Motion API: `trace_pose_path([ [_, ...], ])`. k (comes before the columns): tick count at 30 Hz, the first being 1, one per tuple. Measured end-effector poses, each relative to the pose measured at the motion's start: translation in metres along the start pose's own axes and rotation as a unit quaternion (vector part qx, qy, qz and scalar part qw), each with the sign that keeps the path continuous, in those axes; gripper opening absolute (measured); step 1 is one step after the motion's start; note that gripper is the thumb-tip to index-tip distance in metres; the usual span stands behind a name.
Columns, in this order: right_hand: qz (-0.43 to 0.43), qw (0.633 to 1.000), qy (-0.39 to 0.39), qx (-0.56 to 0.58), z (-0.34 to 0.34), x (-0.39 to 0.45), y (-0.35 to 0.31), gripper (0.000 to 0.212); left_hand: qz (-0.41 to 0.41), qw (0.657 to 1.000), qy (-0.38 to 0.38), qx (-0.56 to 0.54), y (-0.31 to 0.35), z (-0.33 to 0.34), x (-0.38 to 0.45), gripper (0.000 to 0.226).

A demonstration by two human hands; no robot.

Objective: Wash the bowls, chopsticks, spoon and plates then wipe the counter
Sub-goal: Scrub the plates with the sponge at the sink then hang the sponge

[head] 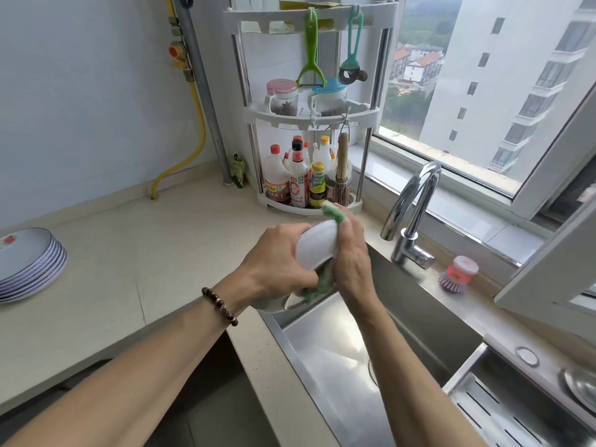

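Above the sink's (pixel 342 343) near-left corner, the left hand (pixel 274 262) gripped a white bowl (pixel 317 245) tipped on edge, just right of its curled fingers. Against the bowl's far side, the right hand (pixel 350 253) pressed a green cloth (pixel 333 212), fingers closed round it.

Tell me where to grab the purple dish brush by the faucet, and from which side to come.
Grip the dish brush by its pink, round upper body, probably from above and the sink side. It sits on the ledge with its purple bristles down and to the left, so the pink top is the free part. The faucet stands to its left and the window frame behind, so those sides look tighter.
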State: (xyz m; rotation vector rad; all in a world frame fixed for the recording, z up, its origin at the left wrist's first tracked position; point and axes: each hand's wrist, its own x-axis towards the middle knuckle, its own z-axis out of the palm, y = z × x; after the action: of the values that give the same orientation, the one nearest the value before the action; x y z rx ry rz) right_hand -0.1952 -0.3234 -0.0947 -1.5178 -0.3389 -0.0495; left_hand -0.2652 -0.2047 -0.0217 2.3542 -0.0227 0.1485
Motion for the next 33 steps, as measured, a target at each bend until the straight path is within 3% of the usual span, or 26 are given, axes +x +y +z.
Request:
trace_pose_path([
  [2,0.092,0.993,0.011,0.078,-0.011,0.013,0.013,0.052,0.011,1.000,-0.010,-0.012,-0.001,-0.003,-0.003,0.055],
  [6,-0.052,0.993,0.005,-0.103,0.018,-0.005,0.001,0.047,-0.026,0.999,0.025,-0.011,-0.003,0.004,0.004,0.043],
  [8,-0.087,0.989,0.003,-0.119,0.018,-0.007,0.000,0.050,-0.034,0.999,0.021,-0.029,-0.005,0.005,0.001,0.042],
  [9,-0.074,0.993,0.014,-0.091,0.011,-0.003,0.004,0.049,-0.031,0.998,0.013,-0.052,-0.006,0.002,-0.001,0.046],
  [12,0.094,0.991,0.048,0.088,-0.007,0.009,-0.001,0.045,-0.009,0.994,0.001,-0.110,-0.004,-0.010,-0.008,0.053],
  [15,0.153,0.985,0.041,0.069,-0.013,0.016,-0.002,0.047,0.003,0.989,0.005,-0.150,-0.007,-0.013,-0.015,0.057],
  [19,0.024,0.994,-0.012,-0.103,-0.017,0.027,-0.009,0.058,-0.041,0.990,-0.066,-0.117,-0.009,-0.019,-0.009,0.059],
  [22,-0.057,0.980,-0.056,-0.184,-0.004,0.025,-0.021,0.047,-0.046,0.992,-0.105,-0.048,-0.008,-0.019,0.006,0.046],
  [26,-0.138,0.967,-0.017,-0.215,0.012,0.004,-0.021,0.046,-0.056,0.996,-0.054,-0.041,-0.013,-0.005,0.008,0.046],
  [28,-0.110,0.981,-0.033,-0.159,0.003,0.007,-0.008,0.049,-0.050,0.997,-0.037,-0.050,-0.012,-0.001,0.003,0.049],
  [31,0.015,0.999,-0.038,-0.016,-0.011,0.018,0.001,0.051,-0.034,0.996,-0.012,-0.077,-0.012,0.003,-0.004,0.053],
  [33,-0.029,0.998,-0.028,-0.057,0.001,0.010,-0.004,0.045,-0.040,0.996,0.007,-0.074,-0.012,0.007,-0.003,0.049],
])
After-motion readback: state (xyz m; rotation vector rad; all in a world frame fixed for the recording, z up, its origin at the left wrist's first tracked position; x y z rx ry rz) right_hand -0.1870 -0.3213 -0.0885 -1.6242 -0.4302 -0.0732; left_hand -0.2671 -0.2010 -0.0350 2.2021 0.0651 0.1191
